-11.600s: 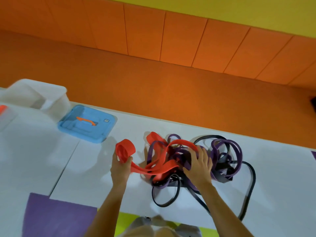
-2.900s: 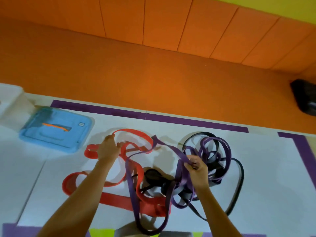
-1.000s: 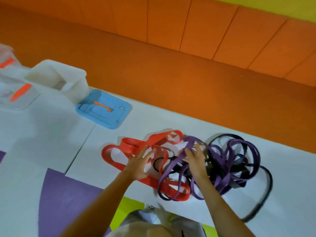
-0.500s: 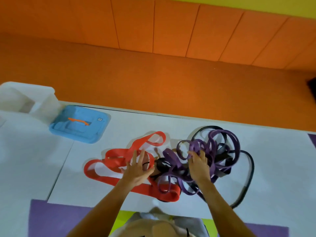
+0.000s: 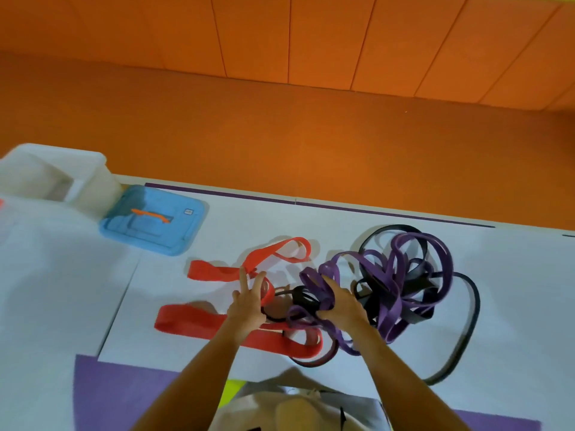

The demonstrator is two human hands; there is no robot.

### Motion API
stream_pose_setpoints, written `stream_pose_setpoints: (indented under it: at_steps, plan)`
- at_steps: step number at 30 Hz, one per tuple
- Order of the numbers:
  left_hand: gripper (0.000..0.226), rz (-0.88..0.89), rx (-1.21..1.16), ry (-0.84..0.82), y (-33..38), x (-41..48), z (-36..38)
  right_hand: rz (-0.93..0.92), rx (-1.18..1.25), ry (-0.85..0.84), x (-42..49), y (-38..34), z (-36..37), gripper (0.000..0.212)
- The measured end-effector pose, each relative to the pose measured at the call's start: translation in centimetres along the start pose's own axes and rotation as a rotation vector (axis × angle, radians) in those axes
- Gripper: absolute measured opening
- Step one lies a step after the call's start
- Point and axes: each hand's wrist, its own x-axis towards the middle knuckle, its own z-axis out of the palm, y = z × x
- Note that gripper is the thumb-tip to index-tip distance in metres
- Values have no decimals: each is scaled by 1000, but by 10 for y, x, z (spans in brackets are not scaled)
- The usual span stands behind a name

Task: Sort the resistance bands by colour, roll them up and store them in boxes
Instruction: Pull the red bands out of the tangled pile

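Left hand [image 5: 247, 306] and right hand [image 5: 340, 304] on tangled bands, middle of the white mat [image 5: 513, 290].
Left fingers straight and spread wide, resting on the red band [image 5: 214, 272]; right fingers curled round purple bands [image 5: 393, 321], all mixed up with black bands [image 5: 474, 309]. Blue lid [image 5: 152, 219] just beside the white box [image 5: 62, 178], near the far left edge.

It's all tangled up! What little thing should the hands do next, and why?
Probably lift the purple bands rightward with the right hand while the left hand pins the red band: red lies mostly apart, but purple and black loops cross it.
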Motion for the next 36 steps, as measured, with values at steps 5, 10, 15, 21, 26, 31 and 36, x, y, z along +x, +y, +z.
stream_pose_setpoints:
  at_steps: [5, 10, 15, 21, 26, 31, 36]
  plan:
    - [91, 166, -7, 64, -32, 7, -25, 1, -54, 60, 4, 9, -17, 89]
    - [83, 165, 133, 78, -42, 15, -35, 18, -69, 135, -1, 17, -14, 84]
    - [92, 115, 166, 94, -33, 16, -38, 2, -65, 120, 0, 15, 0, 82]
    - [49, 150, 181, 112, -20, 15, -40, 27, -19, 140, -1, 7, 13, 77]
    - [63, 119, 146, 351, -30, 16, -72, 52, -12, 123, -4, 5, 19, 80]
    - [60, 132, 182, 546, -28, 0, -117, 39, 5, 129, -7, 10, 19, 78]
    - [67, 157, 143, 692, -20, -24, -149, 43, 12, 94, -1, 8, 17, 82]
